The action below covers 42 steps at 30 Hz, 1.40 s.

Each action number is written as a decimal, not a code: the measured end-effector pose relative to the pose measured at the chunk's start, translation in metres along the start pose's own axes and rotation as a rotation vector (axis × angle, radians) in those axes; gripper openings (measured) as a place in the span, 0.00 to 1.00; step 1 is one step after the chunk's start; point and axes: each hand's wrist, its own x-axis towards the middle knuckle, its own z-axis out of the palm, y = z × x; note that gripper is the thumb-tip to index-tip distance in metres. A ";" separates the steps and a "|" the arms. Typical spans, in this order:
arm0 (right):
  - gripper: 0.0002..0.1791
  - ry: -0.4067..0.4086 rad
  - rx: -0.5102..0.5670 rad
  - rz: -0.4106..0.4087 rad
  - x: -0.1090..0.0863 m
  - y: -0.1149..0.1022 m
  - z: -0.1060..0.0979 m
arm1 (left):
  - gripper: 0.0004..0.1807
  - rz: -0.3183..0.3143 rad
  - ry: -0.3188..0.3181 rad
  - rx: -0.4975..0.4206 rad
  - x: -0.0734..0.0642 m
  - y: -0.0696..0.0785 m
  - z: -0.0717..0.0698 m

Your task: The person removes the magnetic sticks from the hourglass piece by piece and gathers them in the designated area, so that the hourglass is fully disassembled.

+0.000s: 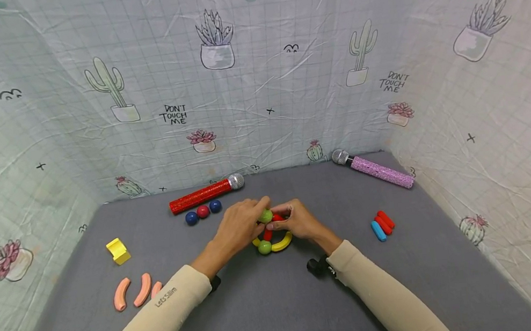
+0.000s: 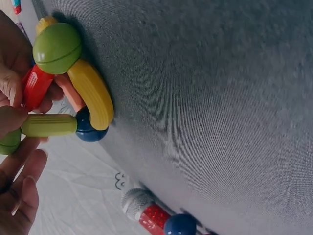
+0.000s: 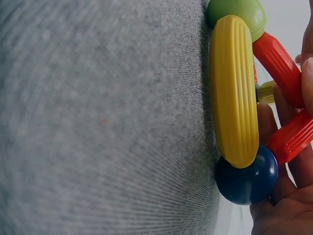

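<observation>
A frame of plastic balls and rods stands on the grey table between both hands. My left hand grips a green ball at its top, joined to a yellow-green rod. On the other side, my right hand pinches the red rods where they meet near the top. Down at the base, another green ball and a blue ball are linked by a curved yellow rod. Fingers hide part of the upper joints.
Behind lie a red microphone and a pink glittery one. Loose blue and red balls sit by the red microphone. Left are a yellow block and curved peach rods; right, red and blue rods.
</observation>
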 end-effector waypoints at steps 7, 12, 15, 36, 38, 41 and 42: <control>0.20 0.025 -0.001 0.027 0.001 0.000 0.001 | 0.24 -0.199 -0.083 -0.134 -0.002 -0.002 -0.007; 0.22 0.027 0.000 0.037 0.001 0.000 0.001 | 0.22 -0.245 -0.047 -0.138 -0.009 -0.009 -0.015; 0.23 0.011 -0.009 0.018 0.001 0.001 0.000 | 0.21 -0.271 -0.005 -0.135 -0.017 -0.018 -0.020; 0.22 -0.002 -0.032 0.037 -0.001 0.003 0.001 | 0.20 -0.460 -0.144 -0.024 -0.086 -0.115 -0.053; 0.22 -0.001 -0.033 0.036 -0.001 0.003 0.001 | 0.20 -0.487 -0.181 -0.012 -0.090 -0.124 -0.057; 0.22 0.001 -0.032 0.033 -0.001 0.003 0.001 | 0.20 -0.534 -0.238 -0.009 -0.096 -0.136 -0.061; 0.22 0.002 -0.030 0.032 -0.002 0.003 0.001 | 0.20 -0.545 -0.254 -0.010 -0.097 -0.140 -0.062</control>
